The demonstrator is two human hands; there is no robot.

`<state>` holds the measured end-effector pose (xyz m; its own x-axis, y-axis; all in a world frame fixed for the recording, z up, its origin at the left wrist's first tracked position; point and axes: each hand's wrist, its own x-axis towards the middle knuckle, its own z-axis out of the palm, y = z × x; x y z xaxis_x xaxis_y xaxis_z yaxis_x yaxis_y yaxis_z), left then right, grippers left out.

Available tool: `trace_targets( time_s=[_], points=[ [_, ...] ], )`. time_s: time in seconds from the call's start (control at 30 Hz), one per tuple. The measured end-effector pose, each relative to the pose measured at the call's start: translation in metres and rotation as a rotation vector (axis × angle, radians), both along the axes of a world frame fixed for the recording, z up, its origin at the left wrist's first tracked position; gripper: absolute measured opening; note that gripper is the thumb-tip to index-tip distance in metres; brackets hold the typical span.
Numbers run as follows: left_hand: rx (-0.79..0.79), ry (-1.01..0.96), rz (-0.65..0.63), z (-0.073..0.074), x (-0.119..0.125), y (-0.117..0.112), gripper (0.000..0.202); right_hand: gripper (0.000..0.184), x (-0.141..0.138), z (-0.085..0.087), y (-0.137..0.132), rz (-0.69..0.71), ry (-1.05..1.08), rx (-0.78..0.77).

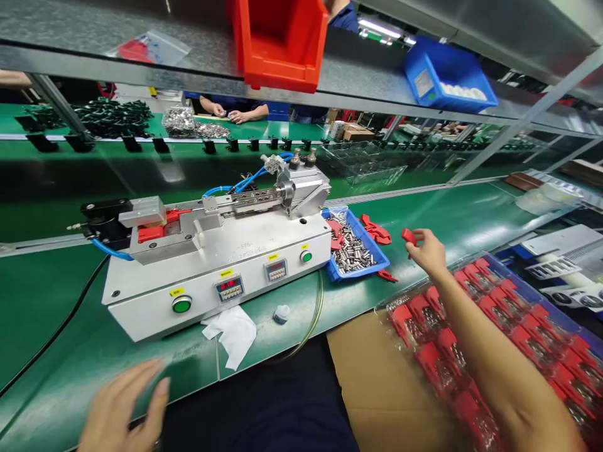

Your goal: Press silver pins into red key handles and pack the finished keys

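Observation:
My right hand (428,252) reaches out over the green bench and pinches a small red plastic part (407,236) between its fingers. It is just right of a blue tray (379,254) of small metal pins, with loose red parts (377,231) beside it. My left hand (123,408) hovers at the near edge of the bench, fingers spread, holding nothing. A grey press machine (221,263) with green buttons and two displays sits between the hands. A red part (151,233) lies in its fixture at the left.
A clear tray (494,326) of several red parts lies under my right forearm, on cardboard (377,376). A white cloth (233,333) and a small cap (281,313) lie before the machine. Red (280,44) and blue (445,78) bins sit on the overhead shelf. Another person's hands (230,113) work beyond the conveyor.

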<state>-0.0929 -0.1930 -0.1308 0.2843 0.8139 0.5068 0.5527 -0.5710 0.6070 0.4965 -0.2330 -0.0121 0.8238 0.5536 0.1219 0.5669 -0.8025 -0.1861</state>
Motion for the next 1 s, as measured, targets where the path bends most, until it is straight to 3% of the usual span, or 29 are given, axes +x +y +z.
trace_targets(
  time_s=[0.07,0.1,0.2,0.27,0.3,0.4,0.57,0.63,0.7,0.8,0.9,1.0],
  points=[
    [-0.028,-0.085,-0.108,-0.011,0.029,-0.011,0.021,0.043,-0.038,0.008,-0.011,0.151,0.036,0.073],
    [-0.134,-0.131,-0.196,-0.014,0.046,-0.018,0.020,0.042,-0.061,0.009,-0.021,0.264,0.063,0.115],
    [-0.545,-0.342,-0.539,-0.013,0.100,-0.040,0.046,0.037,-0.139,-0.001,-0.059,0.983,0.211,0.320],
    [-0.793,-0.435,-0.740,-0.009,0.128,-0.052,0.070,0.044,-0.189,-0.015,-0.082,1.251,0.351,0.285],
    [-0.884,-0.434,-0.786,-0.008,0.138,-0.056,0.070,0.043,-0.211,-0.023,-0.089,1.283,0.416,0.248],
    [-1.067,-0.433,-0.711,-0.008,0.144,-0.061,0.053,0.039,-0.258,-0.051,-0.090,1.177,0.617,0.244],
    [-1.224,-0.713,-0.301,-0.013,0.108,-0.039,0.045,0.047,-0.277,-0.096,-0.041,0.676,0.598,0.563],
    [-1.211,-0.842,-0.161,-0.012,0.092,-0.030,0.039,0.039,-0.280,-0.112,-0.016,0.650,0.546,0.554],
    [-1.155,-0.939,-0.053,-0.007,0.083,-0.026,0.033,0.027,-0.283,-0.123,0.003,0.712,0.559,0.532],
    [-1.084,-0.981,0.043,-0.001,0.079,-0.024,0.033,0.021,-0.288,-0.125,0.016,0.752,0.755,0.598],
    [-1.036,-1.005,0.094,0.001,0.083,-0.026,0.038,0.026,-0.289,-0.114,0.011,0.780,0.981,0.570],
    [-1.007,-1.015,0.104,0.001,0.088,-0.029,0.039,0.030,-0.289,-0.099,0.001,0.838,0.978,0.478]
  ],
)
